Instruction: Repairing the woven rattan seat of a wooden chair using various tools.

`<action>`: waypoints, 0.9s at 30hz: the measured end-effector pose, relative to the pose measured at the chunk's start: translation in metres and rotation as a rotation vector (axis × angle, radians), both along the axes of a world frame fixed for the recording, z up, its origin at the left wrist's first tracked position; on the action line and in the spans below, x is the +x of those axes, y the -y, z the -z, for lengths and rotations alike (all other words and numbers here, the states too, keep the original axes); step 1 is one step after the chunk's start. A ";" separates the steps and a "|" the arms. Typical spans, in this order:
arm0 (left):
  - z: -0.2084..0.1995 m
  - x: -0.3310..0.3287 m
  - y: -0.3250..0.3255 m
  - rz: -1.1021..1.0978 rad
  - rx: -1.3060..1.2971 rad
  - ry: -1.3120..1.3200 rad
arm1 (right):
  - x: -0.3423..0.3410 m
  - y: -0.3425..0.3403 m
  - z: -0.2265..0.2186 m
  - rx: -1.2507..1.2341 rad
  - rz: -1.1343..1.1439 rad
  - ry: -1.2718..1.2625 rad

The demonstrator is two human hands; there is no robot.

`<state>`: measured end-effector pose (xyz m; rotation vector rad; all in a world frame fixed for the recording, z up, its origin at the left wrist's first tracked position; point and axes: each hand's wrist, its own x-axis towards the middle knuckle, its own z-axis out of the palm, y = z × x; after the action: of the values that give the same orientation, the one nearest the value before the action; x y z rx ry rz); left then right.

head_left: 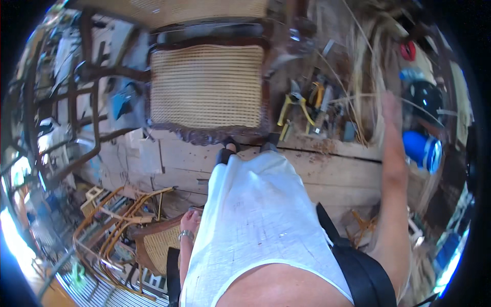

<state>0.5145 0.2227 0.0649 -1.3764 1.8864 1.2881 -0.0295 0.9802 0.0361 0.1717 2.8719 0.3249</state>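
Observation:
My left hand (190, 221) hangs low beside my white shirt, a metal band on its wrist. Its fingers are curled closed, with a small greyish bit at their tips that I cannot make out. My right arm is stretched far forward, and the right hand (391, 108) is at the pale strands of cane (376, 77) on the right. Motion smears its fingers, so whether it grips a strand is unclear. In front of my feet stands a dark carved wooden chair with a woven cane seat (207, 87); neither hand touches it.
Yellow-handled pruning shears (295, 105) and several other hand tools lie right of the chair. Beyond the right forearm are a blue cylindrical container (422, 151), a dark rounded object (425, 98) and a red item (407, 50). Wooden frames (76, 110) and bent rattan pieces (120, 220) crowd the left.

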 end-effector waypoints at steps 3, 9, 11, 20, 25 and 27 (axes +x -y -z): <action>0.006 -0.026 -0.007 -0.062 -0.038 -0.002 | 0.038 -0.073 -0.018 -0.260 -0.093 -0.268; 0.031 -0.058 -0.018 0.052 -0.006 0.044 | 0.013 -0.169 -0.034 0.042 -0.159 -0.369; 0.035 -0.068 -0.020 0.050 -0.004 0.015 | 0.017 -0.167 -0.034 0.011 -0.386 -0.309; 0.019 -0.115 -0.032 0.228 -0.091 0.076 | 0.093 0.000 -0.054 -0.383 -0.231 -0.298; 0.032 -0.143 -0.038 0.386 -0.115 -0.040 | 0.136 0.055 -0.041 -0.395 -0.271 -0.261; 0.019 -0.166 -0.054 0.392 -0.087 -0.121 | 0.146 0.088 -0.042 -0.393 -0.363 -0.225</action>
<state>0.3481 0.2768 0.0457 -0.9193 2.1804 1.1218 0.1164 0.8920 0.0785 -0.4118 3.1067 -0.2146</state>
